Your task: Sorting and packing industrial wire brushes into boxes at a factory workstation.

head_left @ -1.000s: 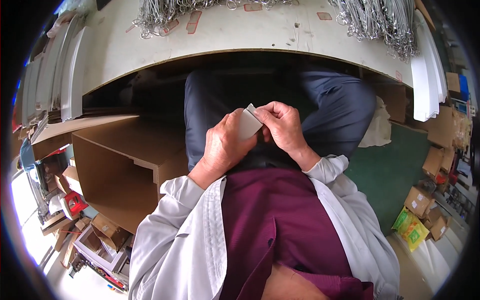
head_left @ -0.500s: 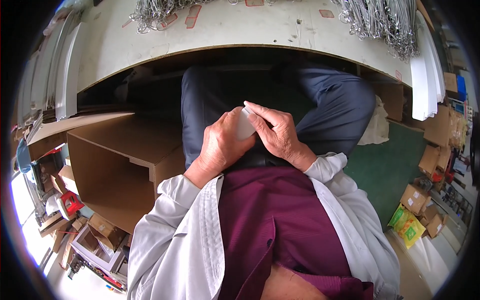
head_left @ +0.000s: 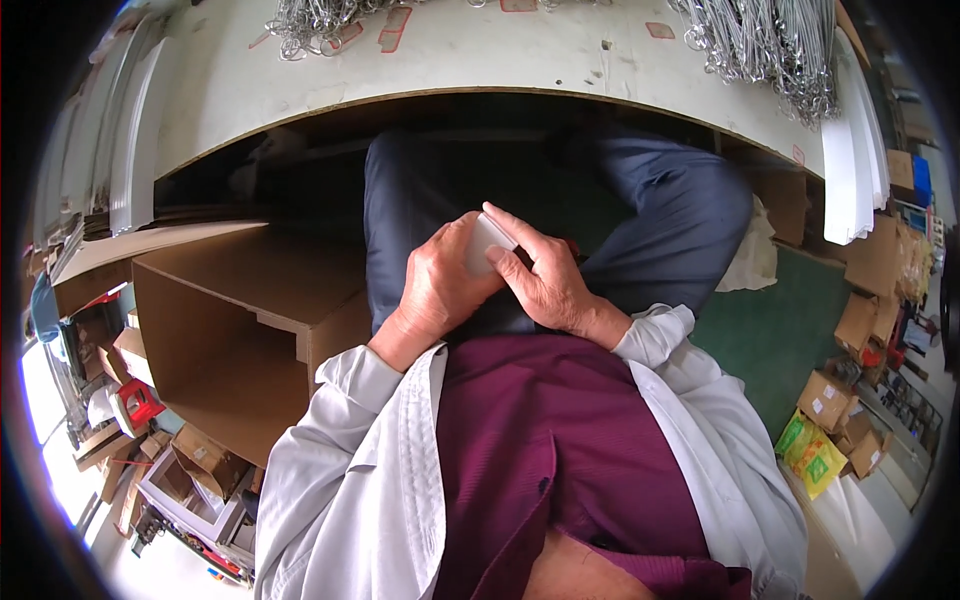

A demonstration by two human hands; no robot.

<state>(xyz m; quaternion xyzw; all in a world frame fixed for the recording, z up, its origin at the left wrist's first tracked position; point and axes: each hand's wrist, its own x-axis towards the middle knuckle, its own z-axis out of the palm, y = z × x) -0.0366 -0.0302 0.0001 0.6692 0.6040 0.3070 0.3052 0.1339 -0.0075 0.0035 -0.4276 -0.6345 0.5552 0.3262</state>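
Note:
Between my two hands, above my lap, is a small flat white rectangular piece (head_left: 485, 246), tilted, with one pale edge facing away from me. My left hand (head_left: 441, 275) wraps round its left side and its near end. On the other side, my right hand (head_left: 551, 280) has its thumb pressed on the face of the piece and its index finger stretched along the far edge. The underside of the piece is hidden by my hands, so I cannot tell what it is.
A pale worktable (head_left: 480, 60) curves across ahead, bearing bundles of metal wire hooks (head_left: 765, 50). White strips (head_left: 853, 140) stand at its right end, others at its left. An open cardboard box (head_left: 225, 340) is by my left leg. Several cartons (head_left: 828, 398) lie at right.
My right thumb has slid down and left across the piece's face, so more of its far right edge shows. My left hand stays almost in place.

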